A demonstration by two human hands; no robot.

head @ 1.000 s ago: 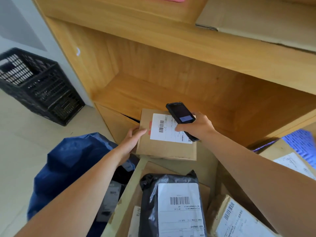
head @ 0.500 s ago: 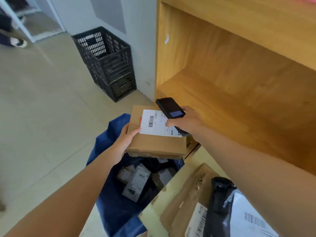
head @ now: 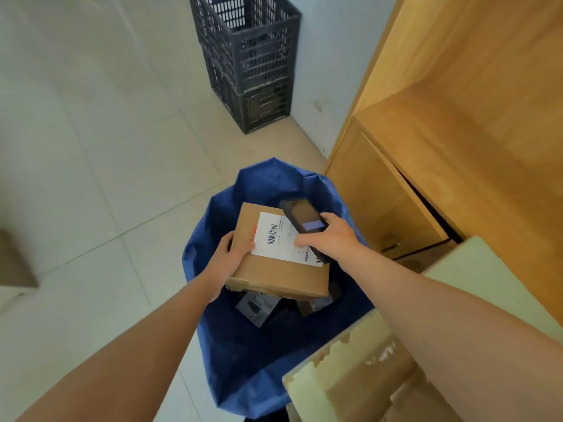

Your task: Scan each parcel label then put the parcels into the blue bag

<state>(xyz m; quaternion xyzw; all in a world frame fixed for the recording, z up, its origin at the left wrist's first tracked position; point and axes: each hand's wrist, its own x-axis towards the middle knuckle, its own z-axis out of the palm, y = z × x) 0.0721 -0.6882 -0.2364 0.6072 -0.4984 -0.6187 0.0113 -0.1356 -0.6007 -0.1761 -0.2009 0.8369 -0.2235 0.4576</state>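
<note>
Left hand (head: 229, 259) grips parcel (head: 275, 278) over blue bag (head: 243, 354) | right hand (head: 330, 237) grips scanner (head: 303, 219)

A black slatted plastic crate (head: 248, 60) stands on the pale tiled floor (head: 91, 166) against the light wall (head: 329, 71). Just beside it to the right rises a wooden shelving unit (head: 463, 123), its lower door (head: 380, 202) slightly ajar. A torn cardboard flap (head: 359, 379) juts in at the lower right. A blurred brown object (head: 13, 263) sits at the left edge.
</note>
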